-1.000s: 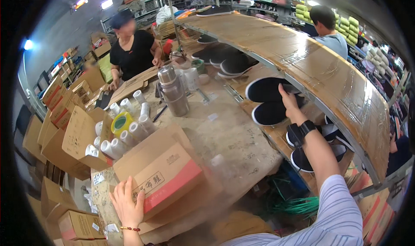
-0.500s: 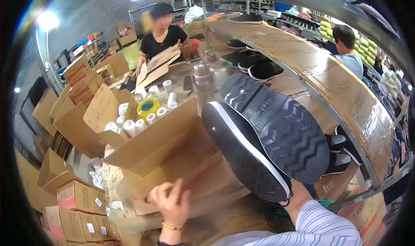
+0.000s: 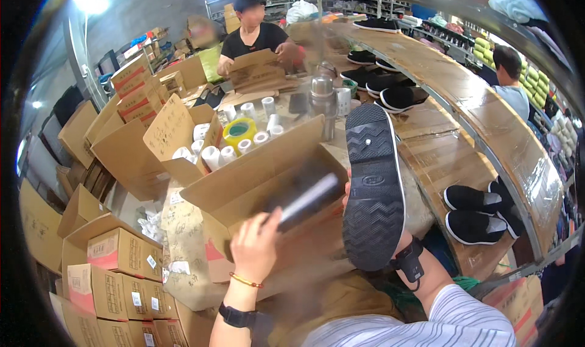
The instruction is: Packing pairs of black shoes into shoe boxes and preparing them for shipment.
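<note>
My left hand (image 3: 253, 243) is closed on the end of a dark shoe with a white sole edge (image 3: 309, 197). That shoe is smeared by motion, tilted over the open cardboard box (image 3: 256, 167). My right hand (image 3: 347, 191) holds a second shoe (image 3: 374, 191) upright, its black zigzag-treaded sole turned toward me. Only a few fingertips show at this shoe's left edge; the rest of the hand lies behind it. The box stands on the worktable, its long back flap raised.
A smaller box (image 3: 201, 127) holds white rolls and a yellow tape roll (image 3: 239, 132). A metal flask (image 3: 323, 97) stands behind. Black shoes (image 3: 478, 210) sit on the shelf at right. Packed cartons (image 3: 125, 252) are stacked at left. A co-worker (image 3: 253, 42) handles cardboard across the table.
Both shoes were together in my right hand; now my left hand has one and has swung it left over the box. The other has turned upright. The whole view has shifted.
</note>
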Tool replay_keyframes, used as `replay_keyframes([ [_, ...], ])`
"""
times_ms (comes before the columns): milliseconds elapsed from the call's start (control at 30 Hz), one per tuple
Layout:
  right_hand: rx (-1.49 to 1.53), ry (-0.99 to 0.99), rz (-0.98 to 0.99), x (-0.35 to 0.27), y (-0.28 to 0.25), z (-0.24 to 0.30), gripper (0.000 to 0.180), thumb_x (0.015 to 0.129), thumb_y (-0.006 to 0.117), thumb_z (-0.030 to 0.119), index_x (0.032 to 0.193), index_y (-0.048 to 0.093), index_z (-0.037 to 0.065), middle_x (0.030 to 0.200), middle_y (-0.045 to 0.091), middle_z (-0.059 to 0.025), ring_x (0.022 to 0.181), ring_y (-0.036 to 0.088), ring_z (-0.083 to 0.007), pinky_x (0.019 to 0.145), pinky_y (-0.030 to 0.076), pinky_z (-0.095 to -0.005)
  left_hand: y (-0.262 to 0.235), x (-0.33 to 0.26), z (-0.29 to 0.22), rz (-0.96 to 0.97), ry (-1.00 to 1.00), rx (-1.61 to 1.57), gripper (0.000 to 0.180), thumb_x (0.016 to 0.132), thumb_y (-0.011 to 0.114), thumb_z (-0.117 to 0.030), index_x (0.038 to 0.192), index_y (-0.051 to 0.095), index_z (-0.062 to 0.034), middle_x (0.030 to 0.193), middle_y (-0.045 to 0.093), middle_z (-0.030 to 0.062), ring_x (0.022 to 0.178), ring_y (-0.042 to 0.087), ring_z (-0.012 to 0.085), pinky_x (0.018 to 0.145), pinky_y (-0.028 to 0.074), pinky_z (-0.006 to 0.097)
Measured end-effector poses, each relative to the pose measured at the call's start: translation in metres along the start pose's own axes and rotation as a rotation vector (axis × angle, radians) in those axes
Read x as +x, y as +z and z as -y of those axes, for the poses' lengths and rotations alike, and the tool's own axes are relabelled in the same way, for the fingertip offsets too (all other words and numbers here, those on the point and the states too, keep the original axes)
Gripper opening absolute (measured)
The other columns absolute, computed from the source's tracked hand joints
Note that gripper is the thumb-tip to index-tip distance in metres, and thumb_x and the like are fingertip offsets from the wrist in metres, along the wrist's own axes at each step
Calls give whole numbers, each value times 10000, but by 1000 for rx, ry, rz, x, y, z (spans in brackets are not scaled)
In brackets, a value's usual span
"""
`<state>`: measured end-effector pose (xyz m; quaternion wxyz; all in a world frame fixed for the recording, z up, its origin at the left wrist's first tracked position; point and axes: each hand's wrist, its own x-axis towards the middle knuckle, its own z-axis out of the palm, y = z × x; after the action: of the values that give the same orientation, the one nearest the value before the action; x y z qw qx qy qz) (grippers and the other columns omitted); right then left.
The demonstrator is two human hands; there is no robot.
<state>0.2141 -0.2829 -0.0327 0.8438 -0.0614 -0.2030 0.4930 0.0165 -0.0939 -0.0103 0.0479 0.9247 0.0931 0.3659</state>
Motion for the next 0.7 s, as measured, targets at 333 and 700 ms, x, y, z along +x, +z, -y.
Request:
replay_keyframes([
  [333, -1660, -807, 163, 78, 73, -29, 129, 729, 655, -71, 802, 578, 1, 994, 644, -145, 876, 640, -268, 732, 511, -338, -31, -16, 87, -384, -338, -14, 247, 675, 643, -33, 916, 662, -82, 1015, 547, 87, 1017, 501, 281, 904, 387, 407],
  [700, -1729, -474, -322, 107, 3, 33, 153, 838, 589, 111, 970, 632, 45, 986, 654, -127, 905, 623, -271, 845, 457, -376, 10, 5, 58, 138, -601, -47, 826, 629, 781, -181, 1285, 289, -86, 1326, 226, 282, 1273, 236, 442, 1048, 275, 487],
])
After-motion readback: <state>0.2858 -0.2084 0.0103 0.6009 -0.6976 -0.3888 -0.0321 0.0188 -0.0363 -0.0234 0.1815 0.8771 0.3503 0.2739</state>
